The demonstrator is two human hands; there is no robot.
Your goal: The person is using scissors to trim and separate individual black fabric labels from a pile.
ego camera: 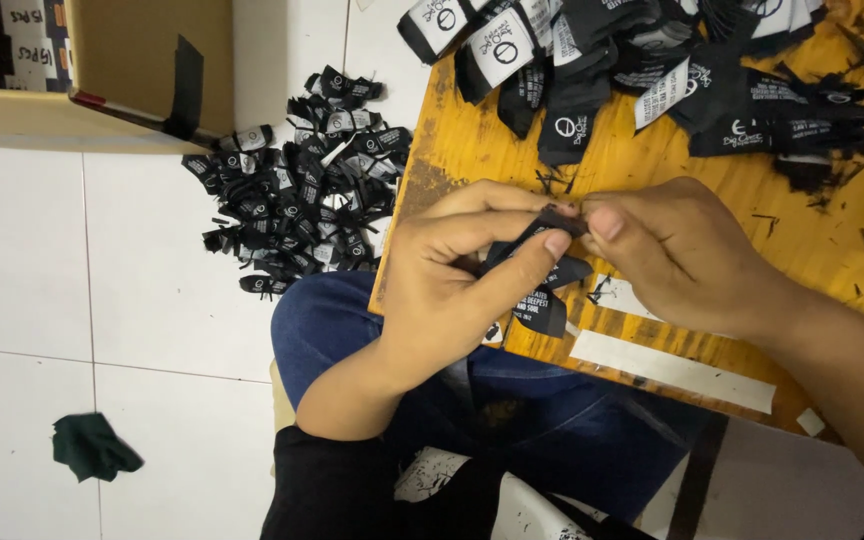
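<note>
At the counter's near edge: a person seated low, blue-trousered knees under the board, folds a small black fabric label.
Floor (42, 290): white tile, carrying the loose goods beside the board.
Counter (642, 170): yellow wooden board, scuffed, with pale tape strips along its near edge.
Cardboard box (142, 60): open, on the floor at upper left.
Floor heap (292, 190): folded black labels, well apart from the hands.
Counter heap (652, 70): unfolded black-and-white labels, beyond the hands.
Left hand (452, 280): fingers closed, thumb and forefinger pinching the label.
Right hand (672, 250): fingers closed on the label's other end.
Label in hand (542, 270): between both hands, just above the counter edge; a clean fold would seem to need the ends matched before pressing.
Green cloth scrap (92, 445): on the floor, clear of the work.
Obstructions: thread trimmings and a tool at the far right edge, kind unclear.
</note>
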